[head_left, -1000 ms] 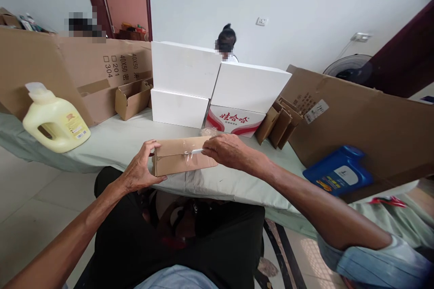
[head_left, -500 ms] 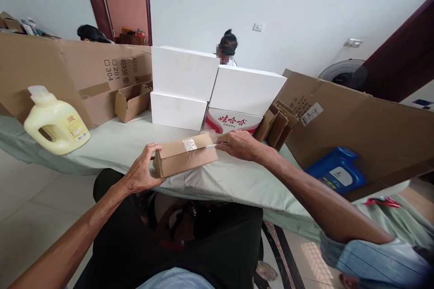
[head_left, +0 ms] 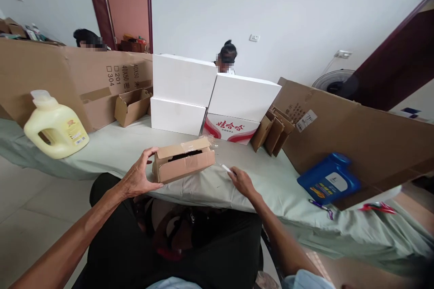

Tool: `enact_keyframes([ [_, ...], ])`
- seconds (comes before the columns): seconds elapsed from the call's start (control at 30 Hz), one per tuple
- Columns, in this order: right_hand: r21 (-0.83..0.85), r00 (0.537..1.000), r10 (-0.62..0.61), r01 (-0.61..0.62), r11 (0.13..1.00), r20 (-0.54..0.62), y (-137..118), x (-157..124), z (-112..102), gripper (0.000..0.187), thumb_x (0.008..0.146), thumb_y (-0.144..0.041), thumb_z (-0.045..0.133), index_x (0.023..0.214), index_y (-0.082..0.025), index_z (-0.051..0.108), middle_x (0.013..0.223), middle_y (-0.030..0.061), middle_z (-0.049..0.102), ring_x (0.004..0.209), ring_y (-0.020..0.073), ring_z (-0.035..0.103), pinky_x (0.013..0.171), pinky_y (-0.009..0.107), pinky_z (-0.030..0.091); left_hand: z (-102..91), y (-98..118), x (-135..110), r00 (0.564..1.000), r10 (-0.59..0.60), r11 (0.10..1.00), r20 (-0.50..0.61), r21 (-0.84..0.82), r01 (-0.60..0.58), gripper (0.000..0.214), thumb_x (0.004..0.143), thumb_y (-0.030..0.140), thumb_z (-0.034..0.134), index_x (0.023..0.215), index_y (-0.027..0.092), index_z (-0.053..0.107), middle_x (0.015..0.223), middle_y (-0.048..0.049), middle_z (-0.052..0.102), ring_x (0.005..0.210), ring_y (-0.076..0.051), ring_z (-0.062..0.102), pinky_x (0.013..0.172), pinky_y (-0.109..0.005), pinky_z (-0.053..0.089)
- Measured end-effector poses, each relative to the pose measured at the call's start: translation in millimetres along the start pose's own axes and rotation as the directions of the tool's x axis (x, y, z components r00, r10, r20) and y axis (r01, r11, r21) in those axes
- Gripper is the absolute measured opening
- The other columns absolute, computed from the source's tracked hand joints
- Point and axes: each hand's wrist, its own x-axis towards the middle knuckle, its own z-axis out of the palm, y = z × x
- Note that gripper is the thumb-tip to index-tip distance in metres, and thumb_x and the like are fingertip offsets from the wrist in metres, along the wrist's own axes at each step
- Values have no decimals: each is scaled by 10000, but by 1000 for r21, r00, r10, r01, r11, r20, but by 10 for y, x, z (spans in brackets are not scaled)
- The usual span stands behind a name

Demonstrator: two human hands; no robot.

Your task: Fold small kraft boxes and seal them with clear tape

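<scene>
carton [head_left: 185, 169] near frame centre is steadiest with left hand [head_left: 140, 176] pinching its left end, while right hand [head_left: 243, 180], pinching white tool [head_left: 226, 170], should work shallowly.

The person wears a light blue shirt [head_left: 174, 283], with a sleeve [head_left: 305, 281] of similar pale blue, and trousers [head_left: 225, 239] which are almost black. The left hand [head_left: 137, 176] and right hand [head_left: 242, 181] are bare.

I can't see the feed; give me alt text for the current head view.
The left hand grips a cardboard box with its top flaps parted; the right hand, clear of it, holds a slim white object. Stacked white boxes stand beyond.
</scene>
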Motion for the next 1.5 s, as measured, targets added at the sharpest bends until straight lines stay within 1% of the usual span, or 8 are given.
enact_keyframes([
  [0.17, 60, 995, 10, -4, 998, -102, -56, -47, 258, 367, 1106, -467, 463, 888, -230, 639, 846, 75, 677, 801, 239, 669, 700, 320, 533, 1, -11, -16, 999, 21, 999, -28, -37, -22, 967, 697, 314, 972, 1448, 291, 364, 1692, -243, 416, 1560, -426, 506, 1134, -638, 584],
  [0.27, 213, 980, -66, 106, 971, -188, -314, 164, 105, 366, 1139, -469, 424, 1129, -213, 686, 1065, 116, 706, 975, 240, 693, 823, 346, 582, 2, 12, -24, 999, 44, 999, -22, 1, -44, 804, 714, 311, 959, 1316, 282, 427, 1669, -233, 442, 1555, -412, 514, 1136, -614, 589],
  [0.4, 265, 891, -311, 404, 876, -331, -823, 363, -167, 333, 1133, -468, 511, 1271, -226, 693, 1235, 140, 695, 1179, 281, 639, 1020, 443, 541, -43, 60, -29, 994, 111, 987, 18, 114, -113, 692, 750, 295, 927, 1304, 274, 512, 1648, -200, 452, 1563, -420, 492, 1189, -625, 547],
  [0.63, -15, 832, -484, 499, 866, -272, -1397, 442, -414, 320, 1128, -412, 551, 1309, -210, 721, 1267, 164, 687, 1130, 309, 554, 979, 458, 452, -101, 140, -12, 983, 168, 965, 80, 188, -181, 812, 722, 249, 933, 1443, 295, 562, 1622, -153, 450, 1533, -416, 504, 1236, -606, 526],
  [0.8, -80, 748, -651, 646, 759, -132, -1608, 632, -384, 283, 1164, -355, 514, 1201, -258, 777, 1184, 100, 719, 1056, 242, 579, 897, 369, 418, -101, 173, 11, 969, 224, 949, 103, 201, -241, 844, 720, 236, 937, 1463, 289, 540, 1627, -159, 441, 1523, -413, 509, 1227, -585, 537],
  [1.07, -8, 657, -680, 717, 697, -325, -1614, 824, -266, 327, 1154, -335, 576, 916, -212, 765, 952, 55, 749, 857, 184, 600, 768, 331, 442, -121, 136, -41, 973, 177, 950, 148, 234, -209, 859, 746, 193, 899, 1502, 295, 503, 1634, -172, 418, 1550, -421, 480, 1203, -576, 550],
  [1.3, -149, 611, -663, 677, 721, -433, -1460, 527, -275, 204, 1140, -301, 586, 1025, -205, 726, 1042, 95, 745, 922, 228, 572, 842, 383, 435, -291, 63, -64, 985, 85, 977, 152, 184, -113, 862, 780, 255, 888, 1535, 330, 480, 1627, -149, 428, 1552, -401, 474, 1215, -599, 530],
  [1.5, -68, 683, -677, 688, 722, -274, -1348, 425, -125, 383, 1150, -527, 527, 1126, -184, 695, 1013, 99, 718, 923, 242, 562, 812, 378, 421, -410, 65, 12, 971, 45, 985, 235, 151, -82, 1003, 791, 299, 905, 1638, 393, 376, 1645, -124, 416, 1554, -386, 462, 1224, -606, 521],
])
